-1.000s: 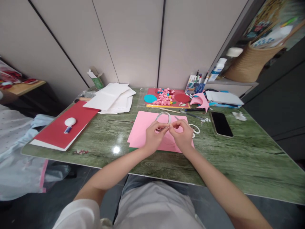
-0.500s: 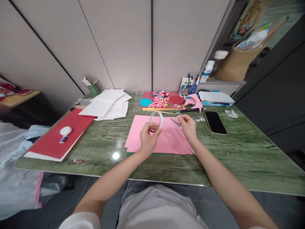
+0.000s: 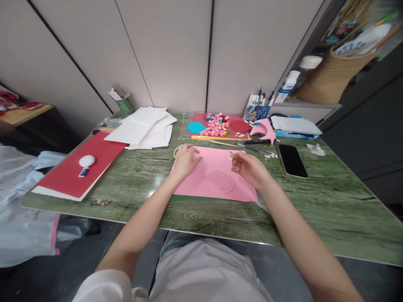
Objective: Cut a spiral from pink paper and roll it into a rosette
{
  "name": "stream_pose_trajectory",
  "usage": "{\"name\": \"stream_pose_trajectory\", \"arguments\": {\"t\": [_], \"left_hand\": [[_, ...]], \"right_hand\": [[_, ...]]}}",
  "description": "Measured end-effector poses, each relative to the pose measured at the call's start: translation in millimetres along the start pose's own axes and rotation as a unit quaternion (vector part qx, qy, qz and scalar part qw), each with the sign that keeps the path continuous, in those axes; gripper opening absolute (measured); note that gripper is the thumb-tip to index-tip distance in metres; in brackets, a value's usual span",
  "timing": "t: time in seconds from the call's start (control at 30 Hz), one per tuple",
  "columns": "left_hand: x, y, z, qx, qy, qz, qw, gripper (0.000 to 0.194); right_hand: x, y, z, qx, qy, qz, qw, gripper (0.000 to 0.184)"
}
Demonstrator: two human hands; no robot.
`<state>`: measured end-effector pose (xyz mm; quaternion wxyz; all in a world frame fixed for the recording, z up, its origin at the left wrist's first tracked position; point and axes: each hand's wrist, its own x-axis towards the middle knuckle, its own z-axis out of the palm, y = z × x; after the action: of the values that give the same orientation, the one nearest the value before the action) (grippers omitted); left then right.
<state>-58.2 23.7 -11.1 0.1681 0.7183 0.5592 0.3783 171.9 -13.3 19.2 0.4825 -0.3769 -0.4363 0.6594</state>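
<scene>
We find no legible text: the print on the white bottle, the green box and the marker pack is too small to read.

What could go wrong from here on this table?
The pink paper lies under the left hand and might slip or crease if the hand drags.
The white ring beside that hand could get nudged away.
The small pink pieces are heaped loosely, so a bump might scatter them.

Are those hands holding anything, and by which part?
Can't tell: the left hand partly hides a white ring; the right hand curls near something small.
</scene>
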Motion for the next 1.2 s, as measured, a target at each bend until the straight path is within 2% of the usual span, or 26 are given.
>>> {"name": "stream_pose_trajectory", "arguments": {"t": [0.07,0.13,0.17,0.23,0.3,0.4,0.53,0.77,0.87,0.9,0.93,0.97,1.0,1.13,1.2], "left_hand": [[-9.4,22.0,4.4,-0.153,-0.066,0.001,0.986,0.02],[-19.7,41.9,9.3,-0.313,-0.179,-0.042,0.932,0.024],[-24.6,49.7,11.5,-0.376,-0.205,-0.073,0.9,0.026],[-32.3,59.7,15.1,-0.453,-0.23,-0.123,0.853,0.025],[-36.3,63.2,17.3,-0.493,-0.228,-0.172,0.822,0.024],[-36.7,61.4,18.6,-0.51,-0.215,-0.206,0.807,0.021],[-34.8,58.3,18.9,-0.508,-0.203,-0.212,0.81,0.021],[-35.5,57.3,20.0,-0.542,-0.216,-0.222,0.781,0.016],[-34.9,54.7,20.5,-0.532,-0.23,-0.219,0.785,0.013],[-34.7,53.9,20.4,-0.518,-0.242,-0.212,0.793,0.012],[-34.6,53.1,20.2,-0.497,-0.254,-0.201,0.805,0.012],[-34.7,52.6,19.8,-0.472,-0.265,-0.183,0.82,0.013],[-34.9,52.2,19.5,-0.443,-0.27,-0.16,0.839,0.013],[-37.4,52.5,18.3,-0.299,-0.236,-0.045,0.924,0.011],[-39.1,53.0,18.3,-0.235,-0.22,0.0,0.947,0.009]], "right_hand": [[-0.3,1.9,3.6,-0.025,-0.001,-0.001,1.0,0.024],[-0.9,3.9,7.8,-0.048,-0.01,0.002,0.999,0.026],[-1.3,4.9,9.7,-0.056,-0.017,0.005,0.998,0.026],[-1.8,6.6,12.5,-0.066,-0.03,0.01,0.997,0.028],[-2.1,7.8,13.7,-0.068,-0.038,0.011,0.997,0.028],[-1.8,8.9,13.3,-0.065,-0.048,0.008,0.997,0.027],[-1.4,9.8,13.3,-0.077,-0.056,0.002,0.995,0.028],[-1.8,9.5,14.8,-0.142,-0.074,-0.022,0.987,0.034],[1.9,9.5,6.1,-0.279,-0.045,-0.081,0.956,0.034],[3.7,9.4,1.6,-0.346,-0.016,-0.112,0.931,0.03],[5.4,8.9,-3.2,-0.407,0.05,-0.156,0.899,0.027],[6.8,8.0,-7.8,-0.449,0.087,-0.182,0.871,0.026],[7.6,6.7,-11.6,-0.468,0.092,-0.19,0.858,0.023],[3.2,-2.4,-13.1,-0.488,0.011,-0.192,0.851,0.017],[-1.6,-5.7,-6.9,-0.507,-0.038,-0.19,0.84,0.014]]}}
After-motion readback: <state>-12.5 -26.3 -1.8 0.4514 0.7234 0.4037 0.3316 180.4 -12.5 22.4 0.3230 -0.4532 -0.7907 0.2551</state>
